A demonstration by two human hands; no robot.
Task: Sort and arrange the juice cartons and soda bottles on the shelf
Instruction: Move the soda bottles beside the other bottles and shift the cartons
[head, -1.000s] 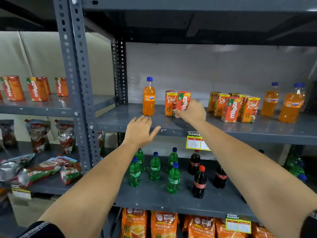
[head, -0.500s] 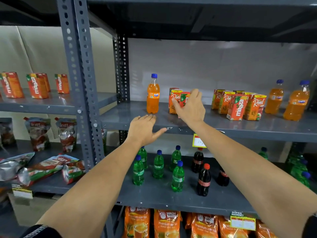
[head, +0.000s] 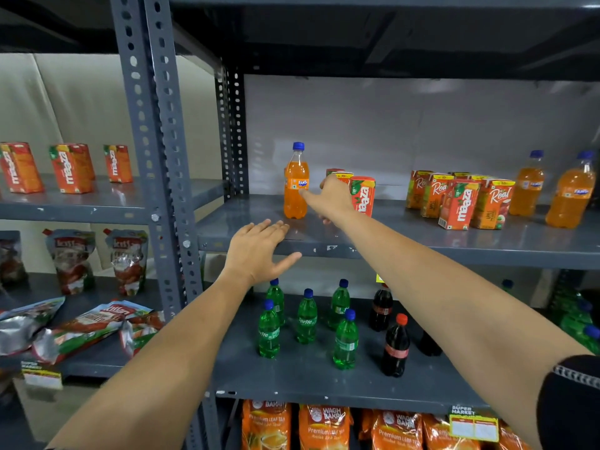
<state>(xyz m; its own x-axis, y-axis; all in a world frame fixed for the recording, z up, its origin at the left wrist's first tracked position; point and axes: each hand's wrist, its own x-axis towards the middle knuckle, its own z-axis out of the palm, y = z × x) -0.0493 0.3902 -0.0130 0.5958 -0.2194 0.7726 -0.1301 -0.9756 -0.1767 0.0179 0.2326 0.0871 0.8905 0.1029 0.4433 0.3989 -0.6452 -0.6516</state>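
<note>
On the grey middle shelf (head: pixel 422 245) an orange Fanta bottle (head: pixel 295 186) with a blue cap stands upright at the left. My right hand (head: pixel 331 199) is stretched toward it with fingers apart, the fingertips touching its label and nothing gripped. Just behind that hand stand a red Maaza carton (head: pixel 365 196) and a Real carton (head: pixel 342 177), partly hidden. My left hand (head: pixel 256 251) hovers open, palm down, at the shelf's front edge. Further right, several Real and Maaza cartons (head: pixel 457 203) stand clustered, with two more Fanta bottles (head: pixel 526 186) beyond them.
The shelf below holds several green Sprite bottles (head: pixel 305 319) and dark cola bottles (head: pixel 394 349). A perforated steel upright (head: pixel 156 157) stands left of my arms. The left rack carries Maaza cartons (head: pixel 69 168) and ketchup pouches (head: pixel 74 261). Tea packs (head: pixel 324 427) fill the bottom shelf.
My right hand left the Maaza carton standing beside the Real carton and moved left to the Fanta bottle. My left hand stayed near the shelf edge.
</note>
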